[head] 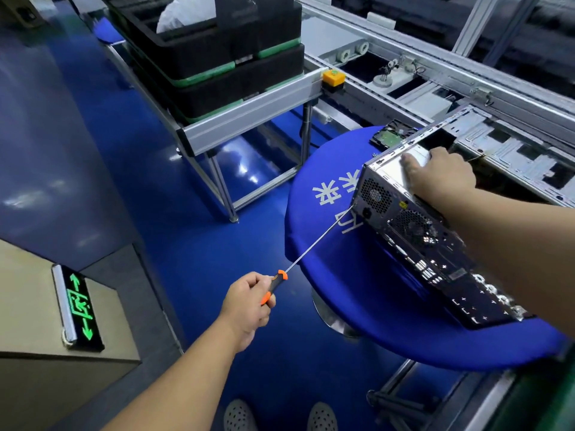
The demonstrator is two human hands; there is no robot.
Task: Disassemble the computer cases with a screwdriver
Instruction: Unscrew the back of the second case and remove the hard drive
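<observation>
A silver computer case (pixel 417 231) lies on a round table with a blue cover (pixel 317 244), its rear panel with fan grilles and ports facing me. My right hand (pixel 441 172) rests on the case's top side, fingers spread flat against the metal. My left hand (pixel 249 301) grips the orange-and-black handle of a long screwdriver (pixel 314 242). The thin shaft reaches up to the right, and its tip meets the rear panel's left edge near the power-supply grille.
A hard drive (pixel 390 136) lies on the blue cover behind the case. A conveyor frame (pixel 435 76) runs behind the table, with an opened metal chassis (pixel 513 150) on it. Stacked black trays (pixel 217 57) sit on an aluminium rack at left. A green exit sign (pixel 79 306) is low left.
</observation>
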